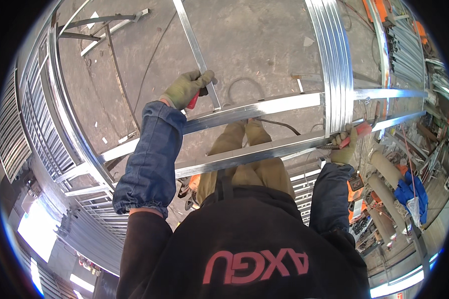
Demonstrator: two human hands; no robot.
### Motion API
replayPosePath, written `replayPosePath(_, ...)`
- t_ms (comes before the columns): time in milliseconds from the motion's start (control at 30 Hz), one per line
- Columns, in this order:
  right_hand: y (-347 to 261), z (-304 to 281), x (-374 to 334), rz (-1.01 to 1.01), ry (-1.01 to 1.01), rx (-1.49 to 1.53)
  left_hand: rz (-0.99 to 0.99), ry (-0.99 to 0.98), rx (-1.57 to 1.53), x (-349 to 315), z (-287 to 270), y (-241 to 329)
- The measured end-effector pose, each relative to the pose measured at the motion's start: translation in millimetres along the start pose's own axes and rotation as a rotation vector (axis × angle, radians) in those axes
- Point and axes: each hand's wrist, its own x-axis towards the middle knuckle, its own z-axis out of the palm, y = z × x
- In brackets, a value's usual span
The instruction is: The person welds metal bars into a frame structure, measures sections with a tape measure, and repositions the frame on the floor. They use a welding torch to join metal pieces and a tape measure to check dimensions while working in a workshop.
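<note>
My left hand [187, 87], in a yellowish-green work glove, is closed around a slim square metal tube [188, 27]. The tube's lower end comes down beside the far rail [264, 106]. A red piece [193, 101], its kind unclear, shows below that palm. Off to the right, my gloved right hand [345, 149] is closed on a red-handled tool [363, 129], partly hidden by the fingers. It is beside the lower ends of a bundle of shiny metal tubes [332, 60], which lie across the far rail. The near rail [249, 155] runs in front of my legs.
Stacked metal frames [47, 104] stand at the left. A dark cable [282, 123] curves between the rails, and steel bars [115, 74] lie on the concrete floor. Brown cylinders [386, 167], a blue cloth [411, 194] and scrap metal crowd the right.
</note>
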Motion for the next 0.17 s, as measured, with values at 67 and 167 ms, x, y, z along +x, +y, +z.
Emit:
replayPosePath(67, -1.2, -2.5, 0.1, 0.002, -0.047, 0.013, 0.012, -0.017, 0.006, -1.2, -4.5, -2.8)
replayPosePath(167, -2.1, -1.8, 4.0, 0.031, -0.060, 0.029, -0.036, -0.026, 0.119, -5.6, -9.2, 3.0)
